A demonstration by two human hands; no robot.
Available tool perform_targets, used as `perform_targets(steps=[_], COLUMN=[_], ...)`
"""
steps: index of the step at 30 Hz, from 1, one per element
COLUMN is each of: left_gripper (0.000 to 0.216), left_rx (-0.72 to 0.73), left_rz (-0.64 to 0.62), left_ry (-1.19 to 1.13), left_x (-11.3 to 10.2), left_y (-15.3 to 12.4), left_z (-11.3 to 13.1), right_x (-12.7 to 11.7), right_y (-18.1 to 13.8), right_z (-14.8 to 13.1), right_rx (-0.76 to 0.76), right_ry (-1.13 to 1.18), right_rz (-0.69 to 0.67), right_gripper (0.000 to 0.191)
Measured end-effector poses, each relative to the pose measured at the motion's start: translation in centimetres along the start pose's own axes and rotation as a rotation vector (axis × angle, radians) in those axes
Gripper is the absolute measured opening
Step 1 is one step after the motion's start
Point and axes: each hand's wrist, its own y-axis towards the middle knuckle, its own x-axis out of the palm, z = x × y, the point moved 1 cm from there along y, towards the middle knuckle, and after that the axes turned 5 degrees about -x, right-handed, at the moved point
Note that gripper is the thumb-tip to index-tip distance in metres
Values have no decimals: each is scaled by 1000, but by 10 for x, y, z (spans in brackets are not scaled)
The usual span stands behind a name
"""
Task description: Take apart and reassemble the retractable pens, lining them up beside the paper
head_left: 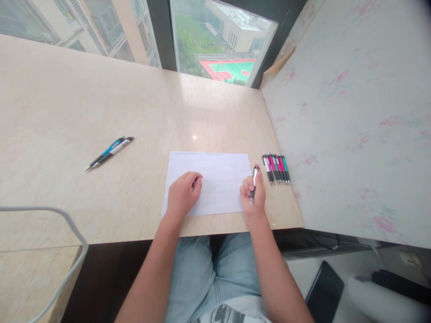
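Note:
A white sheet of paper (218, 179) lies on the tabletop in front of me, with a faint line of writing along its far edge. My left hand (186, 190) rests on the sheet's left part, its fingers loosely curled and the thumb near the index finger; no object shows in it. At the sheet's right edge, my right hand (255, 190) is turned palm up. Its fingers close around a white and black pen (253, 181), whose metal tip points toward me.
Several coloured pens (276, 169) lie side by side right of the paper, near the papered wall (343, 116). Farther left, a blue pen (112, 147) and a silver and black pen (116, 150) lie together. A grey cable (72, 224) loops over the tabletop (50, 107) at lower left.

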Motion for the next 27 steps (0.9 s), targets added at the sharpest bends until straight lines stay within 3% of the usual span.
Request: perform_targets(steps=[4,8,11,13,18,22,27], left_gripper=[18,18,18,18,18,17,17], left_rx=[-8,-12,-6,-4,-5,-9,-6], left_rz=[0,-7,-14,-13,-15,-21,-29], left_ry=[0,-3,-9,-12,-20,-26,-36], left_x=[-2,-2,-2,-2,-4,-4,-3], left_y=[0,1,0,0,1,1,0], left_z=[2,2,1,1,2,2,0], right_x=[-4,-23,-43,-52,-50,-44,-49], right_y=[-1,-4,1,9,41,58,48], right_z=[-5,-12,-21,-31,-50,-46,-40], right_rx=[-2,1,-13,-111,-356,-353,-308], right_ry=[-46,-204,-547,-852,-1521,-1797,-1939], right_rz=[-30,46,94,73,45,36,40], right_gripper=[29,24,29,33,33,32,27])
